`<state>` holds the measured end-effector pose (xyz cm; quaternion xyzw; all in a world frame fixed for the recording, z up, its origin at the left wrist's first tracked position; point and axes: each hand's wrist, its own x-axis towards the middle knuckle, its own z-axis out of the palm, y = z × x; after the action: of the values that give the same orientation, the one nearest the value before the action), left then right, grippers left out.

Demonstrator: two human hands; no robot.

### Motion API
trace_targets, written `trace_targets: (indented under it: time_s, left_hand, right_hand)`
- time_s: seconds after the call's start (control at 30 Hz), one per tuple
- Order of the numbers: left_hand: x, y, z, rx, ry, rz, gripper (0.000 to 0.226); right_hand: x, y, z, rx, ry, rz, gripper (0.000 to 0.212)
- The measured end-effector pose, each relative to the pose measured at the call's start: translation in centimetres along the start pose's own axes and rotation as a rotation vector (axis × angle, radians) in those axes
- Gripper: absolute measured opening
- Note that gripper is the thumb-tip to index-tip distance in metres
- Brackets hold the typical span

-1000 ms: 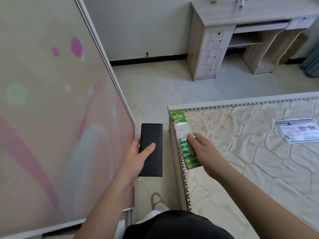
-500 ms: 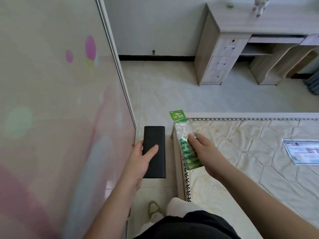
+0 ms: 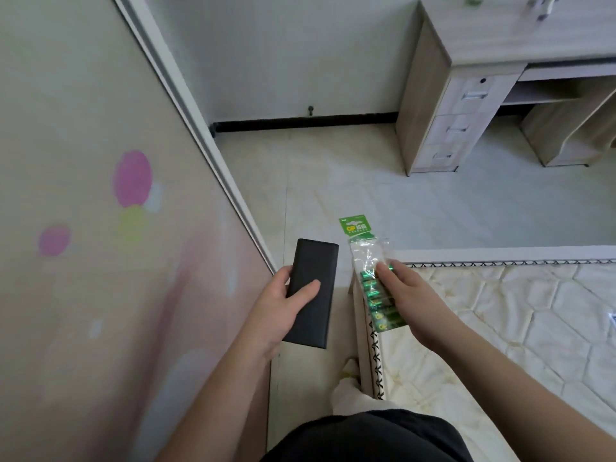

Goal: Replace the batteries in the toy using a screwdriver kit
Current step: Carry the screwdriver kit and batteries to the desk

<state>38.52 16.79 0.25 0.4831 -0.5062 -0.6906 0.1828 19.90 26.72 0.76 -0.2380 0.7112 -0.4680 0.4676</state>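
Hands outstretched, case, batteries

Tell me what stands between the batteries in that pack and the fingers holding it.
The clear plastic wrap of the battery pack covers the batteries; the right hand grips them only through it. The left hand holds a black case, apart from the pack.

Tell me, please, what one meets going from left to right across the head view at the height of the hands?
Patterned panel → left hand → black case → battery pack → right hand → mattress.
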Motion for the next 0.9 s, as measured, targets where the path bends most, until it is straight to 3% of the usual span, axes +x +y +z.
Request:
trace_targets:
  time_s: [0.47, 0.77, 0.9]
  left_hand:
    - [14.7, 9.6, 0.2, 0.105, 0.035, -0.035, 0.027]
    - [28.5, 15.5, -0.7, 0.075, -0.101, -0.038, 0.023]
    - [34.1, 18.4, -0.2, 0.068, -0.168, -0.048, 0.026]
  right_hand:
    - [16.0, -7.0, -4.7, 0.076, 0.022, 0.065, 0.029]
    - [25.4, -11.2, -3.2, 0.082, 0.115, 0.091, 0.035]
    - [28.5, -13.2, -3.3, 0.012, 0.207, 0.069, 0.028]
